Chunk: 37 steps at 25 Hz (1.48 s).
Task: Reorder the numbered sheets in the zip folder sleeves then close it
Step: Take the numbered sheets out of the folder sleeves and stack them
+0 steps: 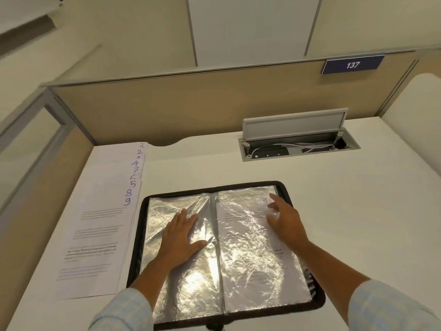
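A black zip folder [143,225] lies open on the white desk, its shiny clear sleeves spread left and right of the spine. My left hand [180,237] rests flat with fingers apart on the crinkled left sleeve [171,295]. My right hand [285,219] hovers or presses with spread fingers at the upper right of the right sleeve [253,266], which holds a printed sheet. Left of the folder, several numbered sheets [100,223] lie fanned in a stack, with handwritten blue numbers down their right edges; the front one reads 9.
A beige partition [167,111] walls off the desk at the back and left. An open cable box [298,144] with its grey lid raised sits at the back right. A blue sign reading 137 [352,65] hangs on the partition.
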Each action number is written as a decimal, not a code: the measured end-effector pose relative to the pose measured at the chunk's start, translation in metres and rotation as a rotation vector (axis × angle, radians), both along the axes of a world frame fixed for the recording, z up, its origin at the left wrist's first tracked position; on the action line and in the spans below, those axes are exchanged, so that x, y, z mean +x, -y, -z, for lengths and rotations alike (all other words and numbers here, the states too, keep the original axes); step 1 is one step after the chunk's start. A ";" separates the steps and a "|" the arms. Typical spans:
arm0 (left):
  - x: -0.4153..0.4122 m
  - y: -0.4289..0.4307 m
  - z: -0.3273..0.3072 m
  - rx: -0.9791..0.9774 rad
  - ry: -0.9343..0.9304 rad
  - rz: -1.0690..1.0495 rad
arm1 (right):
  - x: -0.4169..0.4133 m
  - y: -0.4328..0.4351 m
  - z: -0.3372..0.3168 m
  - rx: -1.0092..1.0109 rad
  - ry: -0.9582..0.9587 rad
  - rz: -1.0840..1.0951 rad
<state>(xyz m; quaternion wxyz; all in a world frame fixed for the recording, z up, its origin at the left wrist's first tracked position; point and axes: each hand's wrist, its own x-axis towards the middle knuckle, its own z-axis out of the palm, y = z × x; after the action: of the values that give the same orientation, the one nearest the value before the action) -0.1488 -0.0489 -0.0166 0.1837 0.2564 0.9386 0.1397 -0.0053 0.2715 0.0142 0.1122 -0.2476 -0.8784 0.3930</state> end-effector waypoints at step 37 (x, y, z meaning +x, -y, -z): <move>0.047 0.013 -0.110 0.894 0.656 -0.521 | 0.026 0.201 -0.056 -0.492 -0.081 -0.128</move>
<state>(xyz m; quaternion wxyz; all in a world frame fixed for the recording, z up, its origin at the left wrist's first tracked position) -0.1019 -0.0619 0.0934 0.2975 0.0142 0.7154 0.6321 0.0203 0.0702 0.0704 0.0587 -0.1954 -0.7650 0.6109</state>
